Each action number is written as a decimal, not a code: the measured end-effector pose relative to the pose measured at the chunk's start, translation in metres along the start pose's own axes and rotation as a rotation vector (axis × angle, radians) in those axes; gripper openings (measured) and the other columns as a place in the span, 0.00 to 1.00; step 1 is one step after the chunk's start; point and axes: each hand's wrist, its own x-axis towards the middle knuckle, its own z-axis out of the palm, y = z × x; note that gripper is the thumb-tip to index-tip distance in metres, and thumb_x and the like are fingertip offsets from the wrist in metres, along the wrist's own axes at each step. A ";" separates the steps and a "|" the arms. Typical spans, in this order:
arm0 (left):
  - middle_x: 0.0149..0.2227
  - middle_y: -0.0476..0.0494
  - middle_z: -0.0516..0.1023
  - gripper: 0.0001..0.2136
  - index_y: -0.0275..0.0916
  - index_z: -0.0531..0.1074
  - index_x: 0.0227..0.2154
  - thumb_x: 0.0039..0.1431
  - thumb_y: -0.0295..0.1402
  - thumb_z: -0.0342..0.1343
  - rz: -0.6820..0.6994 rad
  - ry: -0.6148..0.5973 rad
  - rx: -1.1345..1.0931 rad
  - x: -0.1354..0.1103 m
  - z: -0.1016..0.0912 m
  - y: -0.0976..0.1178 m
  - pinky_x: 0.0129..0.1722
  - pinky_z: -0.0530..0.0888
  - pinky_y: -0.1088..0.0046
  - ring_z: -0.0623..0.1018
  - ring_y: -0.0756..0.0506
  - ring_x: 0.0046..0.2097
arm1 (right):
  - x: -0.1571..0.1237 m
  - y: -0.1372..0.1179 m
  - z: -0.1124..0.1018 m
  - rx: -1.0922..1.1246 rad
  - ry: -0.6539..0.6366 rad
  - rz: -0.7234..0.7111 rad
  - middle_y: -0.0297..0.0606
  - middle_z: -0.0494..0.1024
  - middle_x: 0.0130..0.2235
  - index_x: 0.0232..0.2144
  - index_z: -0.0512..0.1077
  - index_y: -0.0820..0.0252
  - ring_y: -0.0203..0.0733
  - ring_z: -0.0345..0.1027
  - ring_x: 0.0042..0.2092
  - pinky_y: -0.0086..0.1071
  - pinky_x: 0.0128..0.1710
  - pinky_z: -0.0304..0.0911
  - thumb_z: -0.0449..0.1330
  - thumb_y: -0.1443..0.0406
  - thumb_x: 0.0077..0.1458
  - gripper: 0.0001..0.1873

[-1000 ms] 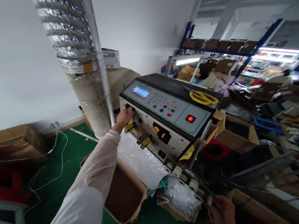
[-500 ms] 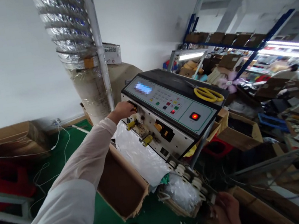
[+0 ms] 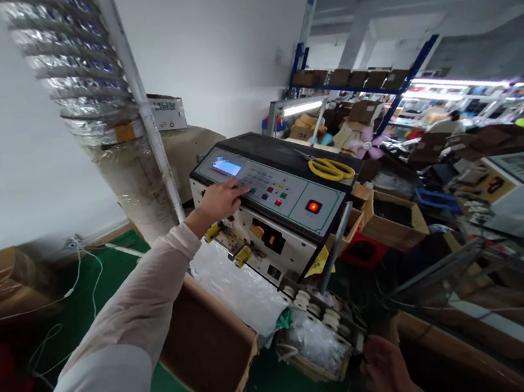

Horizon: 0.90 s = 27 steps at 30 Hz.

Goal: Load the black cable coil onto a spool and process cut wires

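Observation:
A white and black wire-processing machine (image 3: 266, 222) stands tilted in the view, with a keypad panel (image 3: 265, 189) and a blurred lit screen (image 3: 226, 168) on top. My left hand (image 3: 220, 201) lies over the panel, its fingertips at the keypad's left side, holding nothing. My right hand (image 3: 387, 375) is low at the frame's bottom edge, next to the white feed rollers (image 3: 317, 310) at the machine's end. Its fingers are partly cut off, and any wire in them is too dark to see.
Yellow-handled scissors (image 3: 331, 170) lie on the machine's black top. A brown cardboard box (image 3: 205, 341) and a clear plastic sheet (image 3: 231, 297) sit below its front. Shelving with boxes (image 3: 348, 80) and cluttered workbenches fill the right. A silver insulated duct (image 3: 78, 72) runs up the wall.
My left hand has moved from the machine's front corner up onto the keypad. The view has swung slightly, shifting the machine left. My right hand stays near the rollers.

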 end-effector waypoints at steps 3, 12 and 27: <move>0.49 0.40 0.74 0.22 0.47 0.70 0.56 0.61 0.32 0.43 0.044 -0.040 0.023 0.003 0.000 0.003 0.39 0.68 0.65 0.76 0.42 0.41 | -0.003 0.006 -0.001 0.009 0.002 0.011 0.37 0.72 0.39 0.47 0.67 0.56 0.42 0.68 0.33 0.35 0.33 0.67 0.59 0.50 0.50 0.25; 0.46 0.35 0.75 0.16 0.36 0.79 0.37 0.60 0.24 0.45 0.255 -0.205 0.128 0.026 -0.011 0.011 0.40 0.66 0.62 0.76 0.40 0.42 | 0.000 0.006 -0.004 0.039 -0.051 0.013 0.37 0.72 0.39 0.48 0.65 0.55 0.36 0.66 0.29 0.32 0.32 0.66 0.58 0.51 0.55 0.23; 0.50 0.44 0.79 0.22 0.46 0.71 0.56 0.60 0.31 0.48 -0.600 -0.228 -0.099 -0.105 0.029 -0.038 0.44 0.70 0.72 0.77 0.43 0.46 | -0.008 0.098 -0.061 -0.366 -0.183 0.115 0.43 0.82 0.34 0.34 0.74 0.57 0.54 0.77 0.35 0.43 0.35 0.72 0.64 0.48 0.37 0.24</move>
